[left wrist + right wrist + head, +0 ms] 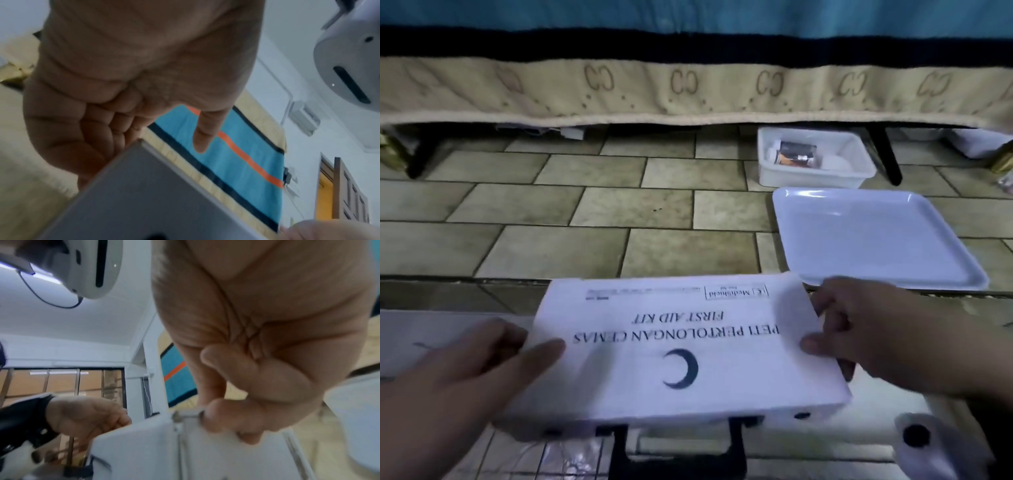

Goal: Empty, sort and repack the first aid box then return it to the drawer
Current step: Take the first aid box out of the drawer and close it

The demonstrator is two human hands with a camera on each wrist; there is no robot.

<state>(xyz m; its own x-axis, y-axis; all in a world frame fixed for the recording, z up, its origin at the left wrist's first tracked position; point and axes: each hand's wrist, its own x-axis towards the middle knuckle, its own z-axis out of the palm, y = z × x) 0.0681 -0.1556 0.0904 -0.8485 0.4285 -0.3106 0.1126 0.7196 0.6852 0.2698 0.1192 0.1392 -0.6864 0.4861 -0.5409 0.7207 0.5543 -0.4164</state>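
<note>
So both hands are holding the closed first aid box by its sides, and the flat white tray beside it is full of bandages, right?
Not quite. In the head view the flat white tray holds nothing. The rest stands: the left hand and right hand hold the closed first aid box by its sides.

The white rectangular first aid box [674, 346] sits nearest, between the left hand [465, 373] at its left edge and the right hand [883, 339] at its right edge. Beyond it to the right lies a flat white plastic tray [873, 236]; behind that, a white plastic tub [815, 157] under the bed edge [688, 92]
</note>
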